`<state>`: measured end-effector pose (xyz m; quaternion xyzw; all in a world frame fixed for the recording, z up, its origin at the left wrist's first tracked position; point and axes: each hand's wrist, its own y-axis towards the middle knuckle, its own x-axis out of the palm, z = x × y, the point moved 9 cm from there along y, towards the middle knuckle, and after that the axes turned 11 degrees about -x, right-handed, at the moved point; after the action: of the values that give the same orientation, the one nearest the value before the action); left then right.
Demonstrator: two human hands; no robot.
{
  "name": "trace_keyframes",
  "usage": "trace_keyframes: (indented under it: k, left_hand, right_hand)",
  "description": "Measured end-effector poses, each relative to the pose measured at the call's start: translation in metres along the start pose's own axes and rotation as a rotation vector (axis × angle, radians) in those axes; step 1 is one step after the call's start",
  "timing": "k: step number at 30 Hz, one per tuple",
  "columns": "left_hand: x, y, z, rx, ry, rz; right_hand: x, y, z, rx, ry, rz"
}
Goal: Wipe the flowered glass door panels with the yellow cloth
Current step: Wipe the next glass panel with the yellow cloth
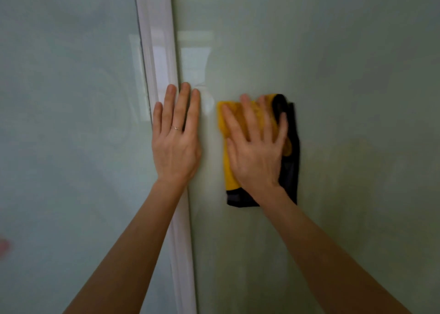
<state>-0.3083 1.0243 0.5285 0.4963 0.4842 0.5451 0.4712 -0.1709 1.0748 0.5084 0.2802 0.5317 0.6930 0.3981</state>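
Head view: right hand, fingers spread, presses yellow cloth on right glass panel; left hand, fingers together, flat beside white frame.

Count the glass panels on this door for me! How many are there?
2. The left panel is left of the white frame. The right panel is right of it, where the right hand presses the yellow cloth. More may lie outside the view.

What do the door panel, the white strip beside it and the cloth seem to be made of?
Door panel: probably glass, smooth pale green, glossy enough to mirror a bright window shape. White strip: glossy frame, plastic or painted metal, unclear which. Cloth: soft fabric, yellow with a dark side, folded under the right hand.
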Motion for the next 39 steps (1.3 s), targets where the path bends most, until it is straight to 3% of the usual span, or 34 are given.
trace_keyframes:
  k: [4,8,13,17,22,26,35,39]
  left_hand:
    - [-0.001,-0.001,0.002,-0.014,0.039,0.023]
    - [-0.001,-0.001,0.003,-0.027,0.033,0.024]
    - [-0.002,0.0,0.003,-0.008,0.014,0.019]
    - [-0.003,0.0,0.002,-0.012,0.02,0.028]
    - [-0.003,-0.001,0.004,-0.013,0.029,0.047]
    - [-0.002,0.0,0.005,-0.021,0.027,0.042]
    - [-0.001,-0.003,0.007,-0.064,0.03,0.001]
    - [0.001,-0.01,0.01,-0.094,0.032,-0.012]
  right_hand:
    - [-0.007,-0.015,0.053,0.22,-0.079,0.02]
    - [-0.008,-0.003,0.032,0.329,-0.115,0.038]
    - [0.002,-0.006,-0.019,0.062,-0.025,-0.019]
    - [-0.001,-0.025,-0.008,-0.076,0.011,-0.043]
    - [-0.007,-0.033,0.037,0.123,-0.041,-0.021]
    - [-0.006,-0.009,0.021,0.275,-0.085,0.02]
    - [-0.001,-0.016,-0.005,-0.049,0.013,-0.044]
    - [-0.01,-0.034,0.04,0.043,-0.026,-0.028]
